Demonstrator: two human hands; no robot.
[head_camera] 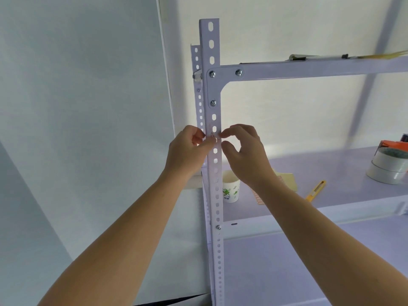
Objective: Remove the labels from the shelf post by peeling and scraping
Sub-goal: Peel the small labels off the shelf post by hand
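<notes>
I am pinching at a small, nearly clear label (213,138) on the front of the perforated white shelf post (215,173) with both hands: my left hand (187,152) is pressing its thumb and curled fingers against the post's left edge, and my right hand (244,151) is holding thumb and forefinger narrowly apart at the right edge. The label is sitting midway between the upper shelf's bolts and the lower shelf (331,171). On that shelf a paper cup (230,188) is standing just behind the post, with a yellow utility knife (315,191) and stacked tape rolls (387,168) lying farther right.
</notes>
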